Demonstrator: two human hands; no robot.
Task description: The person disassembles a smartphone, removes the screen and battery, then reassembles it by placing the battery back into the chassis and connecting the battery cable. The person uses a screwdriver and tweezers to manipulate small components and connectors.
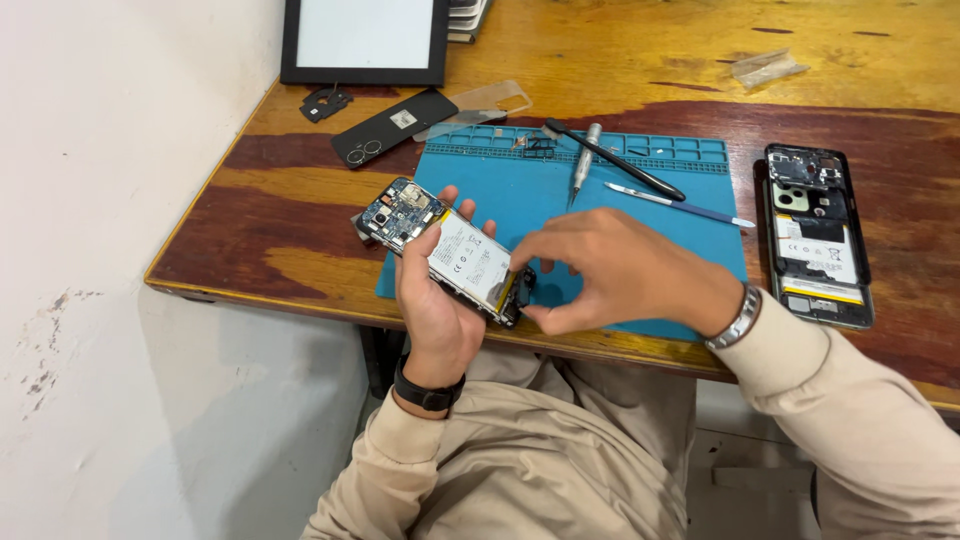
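Worn, orange-brown wood makes up the worktop (620, 60), which butts against a white wall on the left and carries a blue repair mat (600, 200).

Over the mat's near left corner the left hand (437, 300) cradles an opened phone (445, 250) from below, its fingers (448, 196) curled up around the far long edge and grasping it. The phone's long axis runs diagonally: its camera end points up and left toward the wall, its lower end down and right toward the right hand. It lies back-up with the cover off, showing a dark circuit board with small metal parts at the upper-left end, a white-labelled battery with a yellow strip filling the middle, and a black section at the lower-right end.

The right hand (620, 270) comes in from the right, its fingers (545, 252) bent and pinched at that lower end; whether they hold a small part there I cannot tell.

On the mat beyond lie a screwdriver (585, 155), a black pry tool (615, 160) and a thin blue-handled tool (680, 207). A second opened phone (815, 235) rests right of the mat, well apart from the hands. A black back cover (393, 125) and a framed white panel (365, 40) sit at the far left.
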